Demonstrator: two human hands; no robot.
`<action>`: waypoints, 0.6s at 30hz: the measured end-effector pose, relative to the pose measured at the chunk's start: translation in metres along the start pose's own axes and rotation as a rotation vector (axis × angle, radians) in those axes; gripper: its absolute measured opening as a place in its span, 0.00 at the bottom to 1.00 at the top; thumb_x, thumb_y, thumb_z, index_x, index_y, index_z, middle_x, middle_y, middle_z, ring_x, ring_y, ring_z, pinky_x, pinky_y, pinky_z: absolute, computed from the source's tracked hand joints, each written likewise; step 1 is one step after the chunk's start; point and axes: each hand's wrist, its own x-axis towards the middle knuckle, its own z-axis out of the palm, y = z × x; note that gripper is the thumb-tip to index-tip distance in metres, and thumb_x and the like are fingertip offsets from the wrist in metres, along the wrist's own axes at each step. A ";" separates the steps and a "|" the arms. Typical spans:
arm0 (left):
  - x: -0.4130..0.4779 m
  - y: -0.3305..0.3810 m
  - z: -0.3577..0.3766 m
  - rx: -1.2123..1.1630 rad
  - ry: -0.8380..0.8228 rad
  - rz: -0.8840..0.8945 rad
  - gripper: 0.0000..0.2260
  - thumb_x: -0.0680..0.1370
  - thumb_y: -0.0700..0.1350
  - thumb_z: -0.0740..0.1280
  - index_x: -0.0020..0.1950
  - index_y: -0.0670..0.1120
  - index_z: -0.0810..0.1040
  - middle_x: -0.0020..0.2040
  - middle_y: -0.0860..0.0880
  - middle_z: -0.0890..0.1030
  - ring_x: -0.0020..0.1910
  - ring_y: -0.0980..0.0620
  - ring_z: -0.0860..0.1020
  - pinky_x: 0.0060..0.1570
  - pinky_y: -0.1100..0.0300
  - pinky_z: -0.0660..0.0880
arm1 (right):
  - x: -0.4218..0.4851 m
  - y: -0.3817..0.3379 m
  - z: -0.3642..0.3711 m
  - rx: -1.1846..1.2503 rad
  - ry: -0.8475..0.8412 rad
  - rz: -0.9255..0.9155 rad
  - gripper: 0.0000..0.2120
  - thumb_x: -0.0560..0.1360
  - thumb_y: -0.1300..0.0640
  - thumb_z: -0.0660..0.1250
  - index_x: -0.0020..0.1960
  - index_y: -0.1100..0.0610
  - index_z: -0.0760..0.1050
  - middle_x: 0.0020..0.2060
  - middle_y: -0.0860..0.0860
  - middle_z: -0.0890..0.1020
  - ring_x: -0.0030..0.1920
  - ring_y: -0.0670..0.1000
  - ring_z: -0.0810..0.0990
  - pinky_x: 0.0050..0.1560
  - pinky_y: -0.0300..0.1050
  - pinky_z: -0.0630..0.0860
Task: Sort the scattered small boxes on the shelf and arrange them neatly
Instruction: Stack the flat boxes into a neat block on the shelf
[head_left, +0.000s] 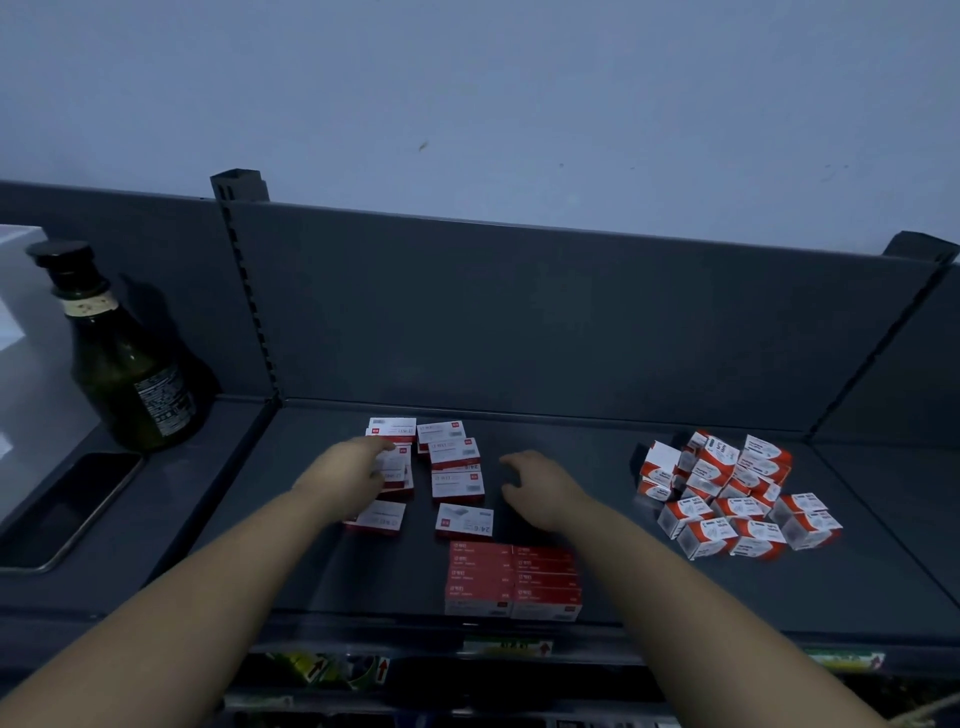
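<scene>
A dark grey metal shelf (597, 530) with an upright back panel fills the middle of the view, under a pale wall. On the neighbouring shelf section to the left stands a dark green glass bottle with a black cap (124, 364), upright, and just in front of it lies a black flat phone (67, 512).

At the right of the shelf sits a loose heap of small cube-shaped red and white cardboard boxes (732, 499), tumbled at mixed angles and touching one another. Near the front edge, between the two forearms, a tidy block of flat red boxes (511, 579) lies in two columns, side by side and touching. Behind it, toward the back panel, flat white boxes with red edges (454, 462) lie in two rough rows, some overlapping, with two single ones slightly apart at the near end.

The left hand (350, 475) rests palm down over the left row of these white boxes, fingers spread over them; whether it grips any cannot be told. The right hand (540, 488) hovers just right of the second row, fingers curled loosely apart, holding nothing.
</scene>
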 end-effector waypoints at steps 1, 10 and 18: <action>0.002 0.000 -0.001 0.033 -0.021 -0.019 0.23 0.80 0.42 0.61 0.75 0.51 0.66 0.71 0.48 0.70 0.62 0.48 0.75 0.54 0.57 0.76 | 0.004 -0.004 -0.001 -0.035 -0.008 -0.004 0.25 0.82 0.56 0.59 0.78 0.56 0.59 0.77 0.54 0.63 0.75 0.54 0.63 0.73 0.45 0.60; 0.020 -0.001 0.001 0.219 -0.065 -0.079 0.19 0.79 0.47 0.59 0.70 0.49 0.69 0.65 0.48 0.75 0.58 0.49 0.76 0.51 0.56 0.75 | 0.025 -0.023 0.004 -0.223 -0.008 -0.035 0.25 0.82 0.51 0.58 0.77 0.55 0.60 0.75 0.53 0.65 0.72 0.55 0.65 0.71 0.53 0.65; 0.030 -0.002 -0.004 0.231 -0.046 0.013 0.22 0.80 0.48 0.58 0.74 0.49 0.65 0.70 0.49 0.71 0.64 0.48 0.73 0.60 0.54 0.73 | 0.035 -0.023 0.014 -0.193 -0.006 -0.036 0.25 0.81 0.52 0.59 0.77 0.52 0.59 0.74 0.50 0.65 0.71 0.55 0.66 0.70 0.54 0.66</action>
